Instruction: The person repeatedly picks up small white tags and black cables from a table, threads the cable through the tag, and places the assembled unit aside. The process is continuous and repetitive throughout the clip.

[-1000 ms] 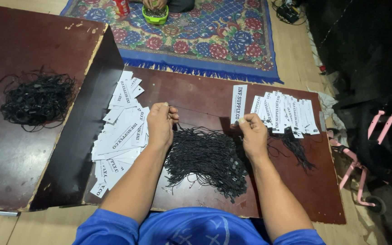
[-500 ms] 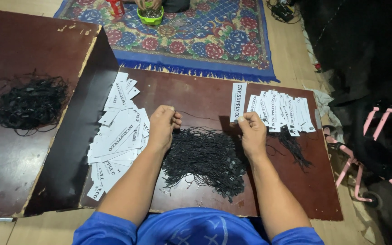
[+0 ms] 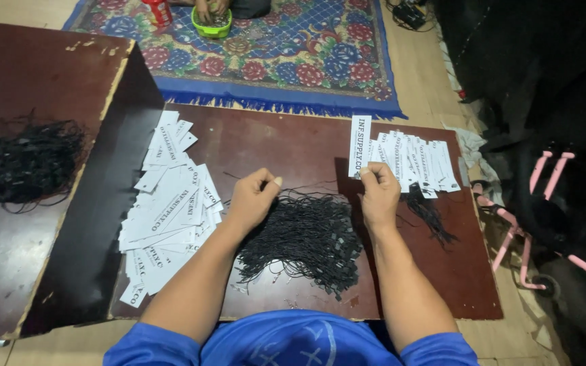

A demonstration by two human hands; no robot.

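Right hand [image 3: 378, 193] has lifted a white tag [image 3: 359, 146], pinched at its lower end.

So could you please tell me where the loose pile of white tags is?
The loose pile of white tags lies left in the head view on the brown board, beside the left hand.

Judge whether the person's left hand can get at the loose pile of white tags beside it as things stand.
Probably yes. The left hand hovers just right of the white tags, with only bare board between them. Its fingers are pinched, seemingly on a black string, which might hinder it.
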